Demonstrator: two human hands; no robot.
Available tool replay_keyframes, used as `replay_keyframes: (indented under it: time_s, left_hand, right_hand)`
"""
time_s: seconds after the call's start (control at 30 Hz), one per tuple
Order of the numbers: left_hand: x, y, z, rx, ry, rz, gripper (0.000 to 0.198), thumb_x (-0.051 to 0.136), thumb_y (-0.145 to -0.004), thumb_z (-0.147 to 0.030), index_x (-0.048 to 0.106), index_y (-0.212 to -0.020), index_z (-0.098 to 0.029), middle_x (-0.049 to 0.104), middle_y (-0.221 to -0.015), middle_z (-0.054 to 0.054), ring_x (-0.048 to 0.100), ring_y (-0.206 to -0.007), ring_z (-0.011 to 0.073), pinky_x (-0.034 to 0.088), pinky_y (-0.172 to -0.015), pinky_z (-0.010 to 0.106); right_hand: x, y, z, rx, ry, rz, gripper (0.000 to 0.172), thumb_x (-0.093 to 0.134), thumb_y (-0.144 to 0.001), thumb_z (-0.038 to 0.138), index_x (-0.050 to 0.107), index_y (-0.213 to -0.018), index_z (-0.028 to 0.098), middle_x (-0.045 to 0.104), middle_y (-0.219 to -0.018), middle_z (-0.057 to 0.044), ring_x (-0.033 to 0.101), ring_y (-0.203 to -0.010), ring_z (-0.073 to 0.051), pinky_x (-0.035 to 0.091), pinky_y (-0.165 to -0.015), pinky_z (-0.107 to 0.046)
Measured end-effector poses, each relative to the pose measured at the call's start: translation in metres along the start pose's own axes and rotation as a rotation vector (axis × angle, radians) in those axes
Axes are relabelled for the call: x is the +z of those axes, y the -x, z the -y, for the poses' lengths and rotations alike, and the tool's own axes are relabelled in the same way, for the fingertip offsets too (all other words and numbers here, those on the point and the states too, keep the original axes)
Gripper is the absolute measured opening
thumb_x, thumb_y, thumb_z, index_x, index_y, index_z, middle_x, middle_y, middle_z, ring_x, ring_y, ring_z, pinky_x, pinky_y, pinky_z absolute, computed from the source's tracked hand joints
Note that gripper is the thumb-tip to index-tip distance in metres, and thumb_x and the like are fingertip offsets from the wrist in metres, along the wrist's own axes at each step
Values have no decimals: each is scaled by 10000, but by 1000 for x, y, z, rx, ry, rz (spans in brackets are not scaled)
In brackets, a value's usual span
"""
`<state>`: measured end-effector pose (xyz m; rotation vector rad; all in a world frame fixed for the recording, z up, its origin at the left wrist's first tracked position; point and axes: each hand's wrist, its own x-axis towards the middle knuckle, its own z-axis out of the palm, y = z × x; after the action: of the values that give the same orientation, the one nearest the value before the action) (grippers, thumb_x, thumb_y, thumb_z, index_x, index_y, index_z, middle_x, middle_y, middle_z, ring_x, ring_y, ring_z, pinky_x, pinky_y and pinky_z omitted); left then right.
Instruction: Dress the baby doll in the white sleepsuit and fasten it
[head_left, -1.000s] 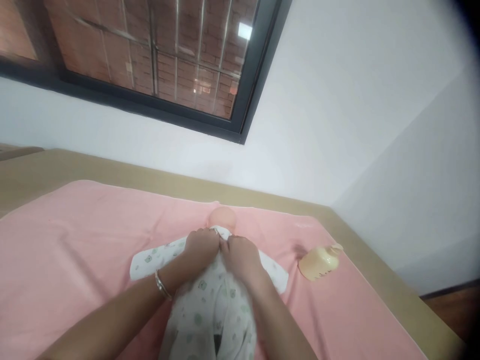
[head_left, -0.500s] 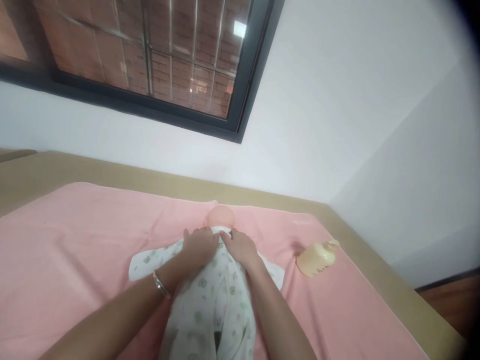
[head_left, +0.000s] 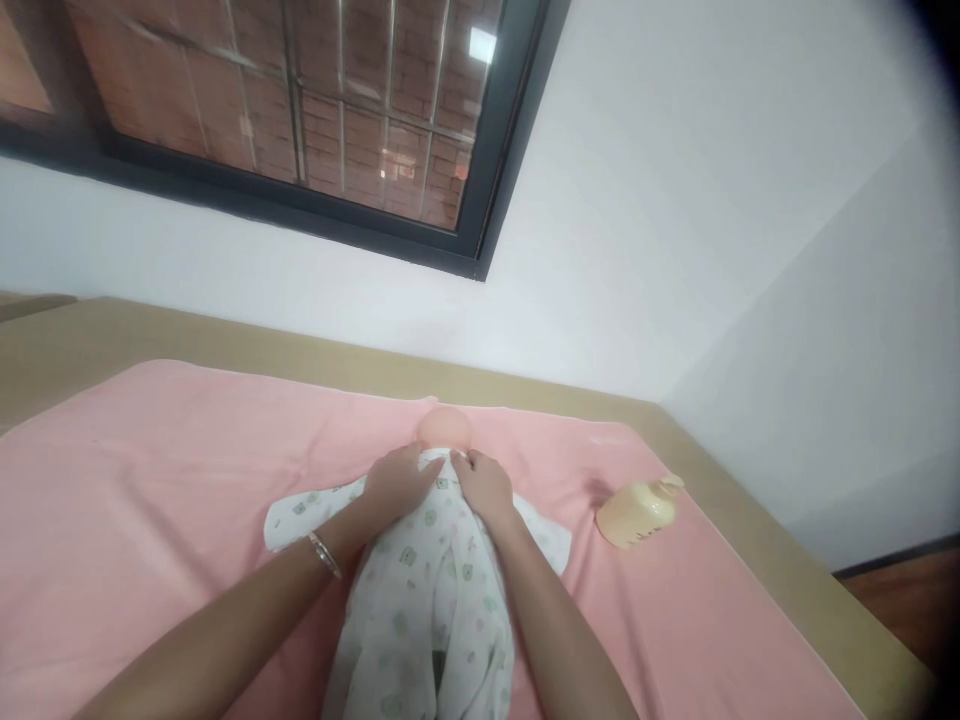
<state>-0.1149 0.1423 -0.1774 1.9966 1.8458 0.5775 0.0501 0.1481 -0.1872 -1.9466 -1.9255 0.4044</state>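
A white baby onesie point(head_left: 409, 600) with small green prints lies with its sleeves spread on a doll. Only the doll's smooth, rounded head point(head_left: 444, 427) shows, just past the collar. My left hand point(head_left: 399, 482), with a bracelet at the wrist, is closed on the left side of the neckline. On the opposite side of the collar my right hand point(head_left: 484, 486) grips the fabric, its thumb near the middle. Fingertips of both hands are partly hidden by the cloth. Lower down, a narrow dark gap shows between the legs of the garment.
Under everything is a pink blanket point(head_left: 187, 480) on a tan surface point(head_left: 315, 357). A pale yellow bottle point(head_left: 637, 515) stands tilted in view to the right. Beyond are a white wall point(head_left: 600, 230) and a dark-framed window point(head_left: 480, 240).
My hands stay at the collar, with the fingers and thumbs shifted slightly. The whole view has moved a little; the bottle and blanket otherwise look the same.
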Motion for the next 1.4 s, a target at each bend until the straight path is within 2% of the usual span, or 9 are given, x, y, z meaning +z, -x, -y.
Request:
replay_keyframes:
  time_s: [0.13, 0.43, 1.4]
  left_hand:
    - [1, 0, 0, 10, -2, -5, 515, 305, -852, -585, 551, -1107, -211, 633, -1069, 86, 577, -967, 257, 426, -823, 387]
    - [-1, 2, -2, 33, -4, -14, 458, 315, -859, -556, 568, -1016, -208, 644, -992, 69, 585, -903, 239, 429, -782, 367]
    - [-1, 2, -2, 38, 5, -9, 474, 284, -862, -563, 558, -1047, -224, 643, -1016, 59, 585, -922, 243, 422, -796, 372]
  right_hand:
    - [0, 0, -1, -7, -2, 11, 584, 215, -905, 612, 633, -925, 204, 656, -888, -72, 583, -800, -206, 364, -633, -263]
    - [-1, 0, -1, -9, 16, 32, 601, 196, -911, 606, 631, -915, 191, 651, -883, -77, 579, -811, -203, 360, -629, -263]
    - [-1, 0, -1, -7, 15, 25, 589, 202, -912, 598, 625, -886, 190, 648, -859, -71, 574, -790, -198, 355, -628, -261]
